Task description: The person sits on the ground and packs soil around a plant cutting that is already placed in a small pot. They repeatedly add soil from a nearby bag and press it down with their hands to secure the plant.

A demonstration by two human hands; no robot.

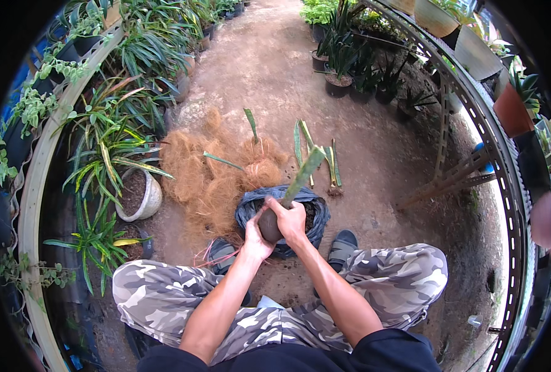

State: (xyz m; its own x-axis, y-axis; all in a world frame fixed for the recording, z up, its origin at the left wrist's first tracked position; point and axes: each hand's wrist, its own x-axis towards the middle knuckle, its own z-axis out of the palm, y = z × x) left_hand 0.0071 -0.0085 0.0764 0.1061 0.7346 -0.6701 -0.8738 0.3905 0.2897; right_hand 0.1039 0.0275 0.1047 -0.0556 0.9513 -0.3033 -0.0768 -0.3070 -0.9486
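Between my two hands is a dark, rounded ball of soil point(269, 226) with a cut snake plant leaf point(305, 179) standing up from it at a tilt. My left hand point(258, 238) cups the ball from the left and below. My right hand point(291, 222) presses against its right side, near the base of the leaf. Directly beneath is a black plastic bag point(322, 214) with its mouth spread wide and dark soil inside. Beyond the bag, a ball wrapped in coconut fibre point(263, 175) is bound with pink string, and leaf cuttings rise around it.
Loose coconut fibre point(187, 174) is heaped at the left. Several cut snake plant leaves point(335, 165) lie on the ground right of the bag. Pink strings point(212, 259) trail by my left sandal. A tilted pot point(152, 197) stands left; a metal rack point(492, 139) borders the right.
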